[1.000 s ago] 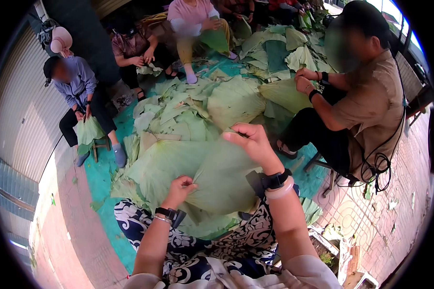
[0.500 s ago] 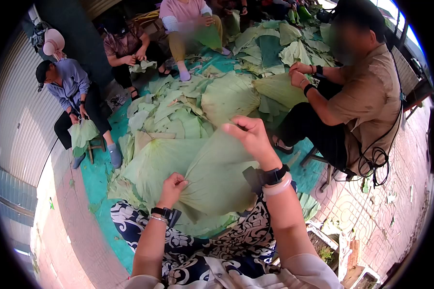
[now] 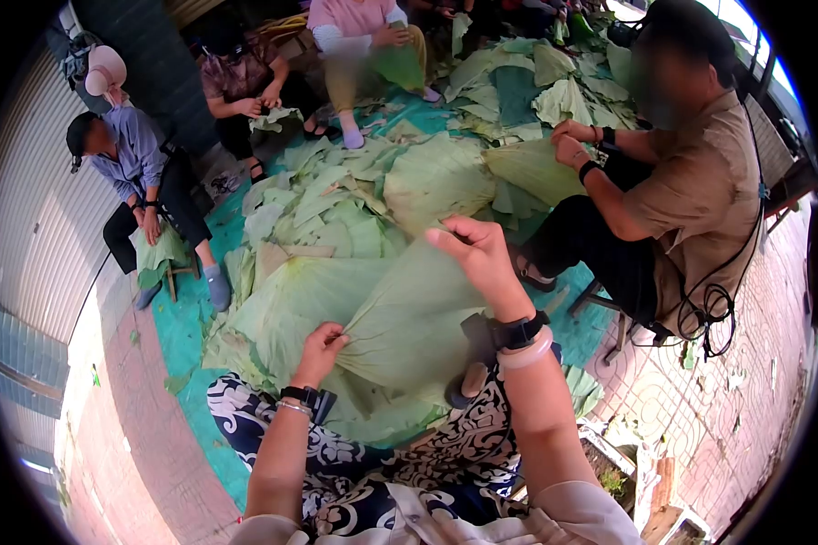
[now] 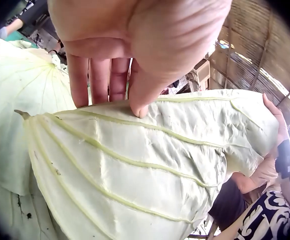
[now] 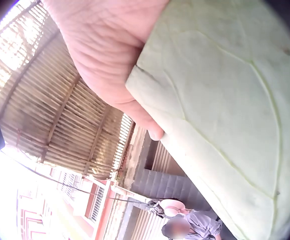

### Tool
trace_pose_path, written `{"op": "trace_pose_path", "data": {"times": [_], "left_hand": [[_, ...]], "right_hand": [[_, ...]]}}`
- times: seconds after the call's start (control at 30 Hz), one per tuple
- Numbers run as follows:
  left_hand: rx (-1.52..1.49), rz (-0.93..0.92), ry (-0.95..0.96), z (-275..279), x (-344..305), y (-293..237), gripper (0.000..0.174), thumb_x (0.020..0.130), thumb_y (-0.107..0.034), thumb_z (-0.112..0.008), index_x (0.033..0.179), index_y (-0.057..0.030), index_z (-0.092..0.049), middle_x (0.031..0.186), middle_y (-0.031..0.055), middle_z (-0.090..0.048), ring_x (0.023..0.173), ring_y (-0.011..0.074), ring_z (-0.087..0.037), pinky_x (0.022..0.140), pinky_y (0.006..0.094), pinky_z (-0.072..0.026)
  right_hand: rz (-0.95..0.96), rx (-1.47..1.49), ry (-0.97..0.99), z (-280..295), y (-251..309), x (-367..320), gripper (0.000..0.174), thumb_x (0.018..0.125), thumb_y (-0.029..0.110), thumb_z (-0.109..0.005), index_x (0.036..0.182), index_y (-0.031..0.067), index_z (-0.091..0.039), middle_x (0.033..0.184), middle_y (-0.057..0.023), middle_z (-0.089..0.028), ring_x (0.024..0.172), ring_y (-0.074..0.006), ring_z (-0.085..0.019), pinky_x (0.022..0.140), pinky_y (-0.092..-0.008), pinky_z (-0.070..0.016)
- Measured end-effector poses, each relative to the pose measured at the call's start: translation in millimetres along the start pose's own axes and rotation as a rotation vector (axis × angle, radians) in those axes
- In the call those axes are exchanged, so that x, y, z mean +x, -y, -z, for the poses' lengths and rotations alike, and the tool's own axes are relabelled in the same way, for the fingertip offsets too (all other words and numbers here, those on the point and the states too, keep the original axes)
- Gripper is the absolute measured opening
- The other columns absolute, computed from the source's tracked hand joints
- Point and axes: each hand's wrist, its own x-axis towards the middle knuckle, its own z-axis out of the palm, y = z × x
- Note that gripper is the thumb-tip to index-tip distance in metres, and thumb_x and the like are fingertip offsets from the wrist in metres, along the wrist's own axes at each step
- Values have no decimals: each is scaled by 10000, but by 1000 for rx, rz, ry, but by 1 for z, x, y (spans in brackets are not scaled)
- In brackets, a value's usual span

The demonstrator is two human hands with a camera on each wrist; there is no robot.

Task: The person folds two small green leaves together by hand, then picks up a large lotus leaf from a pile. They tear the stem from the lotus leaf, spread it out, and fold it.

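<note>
A large pale green leaf (image 3: 418, 313) is stretched between both hands above the lap. The left hand (image 3: 322, 352) pinches its near left edge; in the left wrist view the thumb of that hand (image 4: 135, 55) presses the ribbed leaf (image 4: 135, 160) against the fingers, near a short stem stub. The right hand (image 3: 478, 257) holds the far upper edge, higher than the left. In the right wrist view the leaf (image 5: 225, 110) lies against the palm of the right hand (image 5: 110, 60), thumb along its edge. Another broad leaf (image 3: 291, 300) lies below on the pile.
A heap of leaves (image 3: 336, 213) covers a teal sheet (image 3: 186, 336). A seated person in brown (image 3: 691, 182) is close on the right, also holding a leaf. Others sit at the far side and left. A box with wood pieces (image 3: 641, 481) stands at lower right.
The right hand has moved slightly upward in the head view and the left slightly left and up, with the leaf between them. The person at far left has lowered the leaf and brought the hands together.
</note>
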Motion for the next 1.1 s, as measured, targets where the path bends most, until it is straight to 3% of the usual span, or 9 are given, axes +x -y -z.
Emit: {"op": "trace_pose_path", "data": {"times": [0.23,0.37,0.47,0.57,0.77,0.9,1.1], "left_hand": [[51,-18,-122,0,2,-4,142,922,-76,-698,1023,-1,-632,856,19,-649,787,101,-571,746,268,-487],[66,-24,-26,5,2,-2,161,924,-101,-704,1030,-1,-637,878,26,-665,810,106,-598,768,274,-503],[86,-23,-4,4,6,11,193,921,-132,-715,1040,0,-640,904,45,-680,833,121,-620,797,282,-513],[162,-46,-40,1,1,18,247,929,-193,-715,1057,6,-642,942,80,-695,842,146,-632,818,290,-515],[63,-30,-168,-3,-1,11,230,955,-208,-686,982,12,-626,807,36,-641,743,119,-551,726,274,-482],[96,-121,-343,-5,1,-1,215,981,-201,-653,971,4,-590,765,30,-605,709,113,-508,671,282,-462],[342,-223,-396,-6,3,-5,224,999,-232,-616,992,-13,-565,780,116,-622,680,233,-574,657,356,-486]], "right_hand": [[-9,-11,-34,-2,8,0,229,902,127,-737,783,-12,-599,689,100,-439,653,-16,-355,552,-228,-283],[-20,23,-32,-2,4,0,253,907,117,-727,747,5,-566,682,102,-421,643,-21,-338,546,-234,-271],[-35,2,-13,0,-1,1,266,886,202,-769,843,-40,-667,710,34,-537,696,-68,-451,618,-246,-403],[-57,7,-33,-2,7,3,267,907,202,-744,809,-31,-658,673,66,-512,655,-52,-431,579,-241,-380],[-58,-6,-55,1,0,3,272,911,183,-732,734,11,-616,654,87,-484,617,-35,-392,522,-243,-315],[-113,64,-114,-3,12,3,272,912,192,-730,735,14,-624,658,93,-484,613,-25,-377,516,-234,-293],[-119,80,-137,3,0,7,227,900,195,-747,797,2,-684,686,95,-530,620,-14,-415,532,-211,-323]]}}
